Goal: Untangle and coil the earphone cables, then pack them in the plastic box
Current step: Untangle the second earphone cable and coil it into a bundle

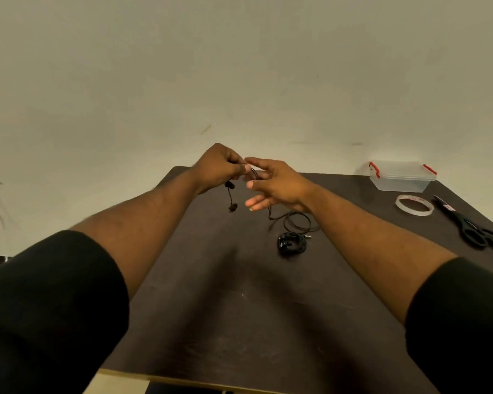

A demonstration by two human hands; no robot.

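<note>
My left hand (221, 166) is raised above the far part of the dark table (239, 308) and pinches a black earphone cable (296, 221) near its earbuds, which dangle below the fist. My right hand (273, 184) is beside it with fingers spread and straight; the cable loops around those fingers and trails down to a loose coil on the table. A second earphone set (292, 243), coiled into a tight black bundle, lies on the table under my right forearm. The clear plastic box (400, 177) with red latches stands at the far right corner, lid on.
A roll of clear tape (414, 205) lies in front of the box. Black scissors (475, 227) lie along the right table edge. A plain pale wall rises behind the table.
</note>
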